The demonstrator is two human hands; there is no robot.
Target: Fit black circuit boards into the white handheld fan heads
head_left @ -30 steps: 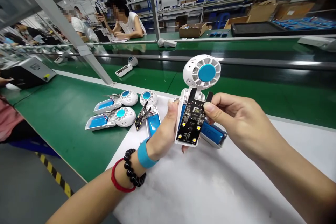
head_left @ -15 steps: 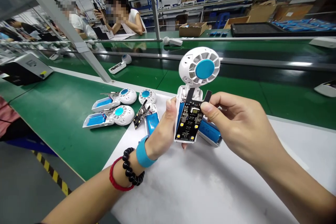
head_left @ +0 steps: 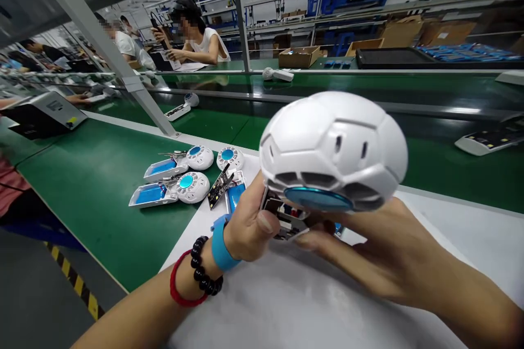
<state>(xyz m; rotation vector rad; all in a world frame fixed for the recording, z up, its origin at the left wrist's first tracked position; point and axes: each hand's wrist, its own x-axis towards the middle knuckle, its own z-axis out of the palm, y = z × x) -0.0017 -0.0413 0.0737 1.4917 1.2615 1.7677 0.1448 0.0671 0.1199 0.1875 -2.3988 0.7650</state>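
Observation:
Both my hands hold one white hand-held fan (head_left: 333, 147) above the white mat (head_left: 311, 305). The fan is tipped toward me, so its round ribbed head with the blue centre fills the middle of the view. My left hand (head_left: 248, 226) grips the fan's handle from the left, thumb on the black circuit board (head_left: 284, 217) seated in it. My right hand (head_left: 368, 251) cups the handle from below and the right, fingers closed on it. A blue battery part under the fan is mostly hidden.
Several open fan halves (head_left: 180, 174) with blue batteries and a loose circuit board (head_left: 220, 187) lie left of my hands on the green bench (head_left: 94, 174). Beyond runs a conveyor (head_left: 286, 114) carrying fan parts. People work at the far left. A metal post (head_left: 135, 92) stands at the bench edge.
The fan has been tilted forward and toward the camera, so the head now faces me instead of standing upright. My right hand moved from pinching the board to under the handle.

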